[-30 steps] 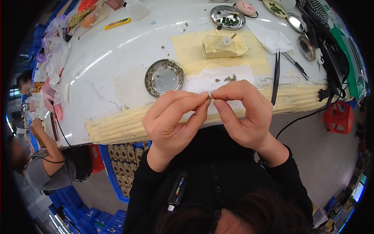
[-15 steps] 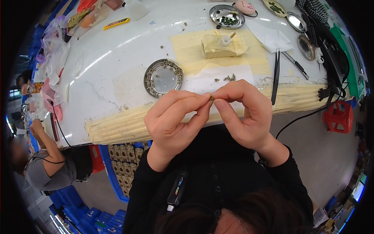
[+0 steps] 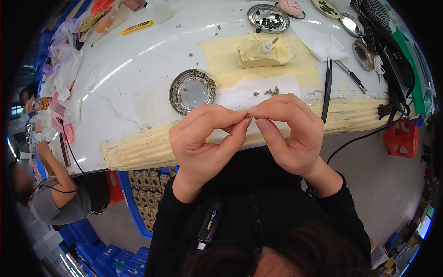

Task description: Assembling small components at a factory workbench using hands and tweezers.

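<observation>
My left hand (image 3: 203,138) pinches a small brownish-gold piece (image 3: 248,117) between thumb and fingertips, above the table's near edge. Against that piece presses the index fingertip of my right hand (image 3: 293,134), its thumb curled close by; the exact grip is partly hidden. The piece is too small to name. Beyond my left hand stands a round metal dish (image 3: 196,95) with many similar pieces around its inner rim. Several loose pieces (image 3: 272,91) lie on white paper (image 3: 235,96) past my right hand.
Black tweezers (image 3: 327,90) and a pen-like tool (image 3: 350,76) lie to the right. Behind the paper sits a tape-covered block (image 3: 258,57) holding a small white cup. A second dish (image 3: 253,17) contains dark green pieces. At far left another person (image 3: 60,198) sits. A blue crate (image 3: 138,217) stands below.
My hands stay almost in place, with the left shifted very slightly left. The small piece remains between my fingertips and appears slightly turned.
</observation>
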Action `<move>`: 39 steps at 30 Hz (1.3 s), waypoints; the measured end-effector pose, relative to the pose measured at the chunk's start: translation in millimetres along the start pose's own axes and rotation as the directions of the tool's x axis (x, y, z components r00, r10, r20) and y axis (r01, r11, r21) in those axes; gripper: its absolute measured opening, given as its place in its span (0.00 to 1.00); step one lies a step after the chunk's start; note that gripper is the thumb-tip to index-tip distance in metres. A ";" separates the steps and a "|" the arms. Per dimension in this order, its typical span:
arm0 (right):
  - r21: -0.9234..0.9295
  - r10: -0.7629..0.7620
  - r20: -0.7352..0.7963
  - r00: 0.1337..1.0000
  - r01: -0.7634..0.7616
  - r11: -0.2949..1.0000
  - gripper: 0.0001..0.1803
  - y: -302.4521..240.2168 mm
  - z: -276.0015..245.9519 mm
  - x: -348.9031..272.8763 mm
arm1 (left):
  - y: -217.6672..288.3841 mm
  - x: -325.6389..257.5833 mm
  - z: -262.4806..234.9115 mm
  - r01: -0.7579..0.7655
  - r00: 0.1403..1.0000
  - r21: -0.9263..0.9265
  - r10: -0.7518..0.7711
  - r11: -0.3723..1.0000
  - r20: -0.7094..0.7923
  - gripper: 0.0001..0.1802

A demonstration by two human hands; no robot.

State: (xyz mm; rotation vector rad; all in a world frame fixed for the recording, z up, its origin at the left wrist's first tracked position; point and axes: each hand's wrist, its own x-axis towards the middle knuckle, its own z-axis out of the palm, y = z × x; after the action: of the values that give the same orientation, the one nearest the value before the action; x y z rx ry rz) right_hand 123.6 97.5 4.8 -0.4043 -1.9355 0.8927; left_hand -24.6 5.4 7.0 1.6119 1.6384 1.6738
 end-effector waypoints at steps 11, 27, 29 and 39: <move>0.489 0.423 0.163 0.891 -0.445 0.750 0.08 -2.4 -2.7 -9.1 | -2.1 0.9 2.0 -0.102 0.995 0.055 0.103 0.993 -0.013 0.12; 0.166 0.111 0.023 0.994 -0.114 0.979 0.09 1.8 -4.4 -4.7 | -1.8 0.9 5.4 -0.107 0.994 0.096 0.109 0.990 -0.023 0.11; 0.153 0.099 0.021 0.995 -0.101 0.983 0.10 1.8 -4.4 -4.3 | -2.7 1.2 5.4 -0.112 0.993 0.089 0.115 0.990 -0.019 0.11; 0.053 0.058 0.027 0.998 -0.059 0.997 0.13 -0.2 -4.5 -3.3 | -3.2 1.5 5.8 -0.105 0.994 0.082 0.107 0.991 -0.028 0.10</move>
State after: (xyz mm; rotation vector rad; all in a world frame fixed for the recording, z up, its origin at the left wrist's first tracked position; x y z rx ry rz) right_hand 129.2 97.2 4.2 -0.4217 -1.9270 0.9898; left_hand -21.9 10.5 3.4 1.7477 1.6835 1.7133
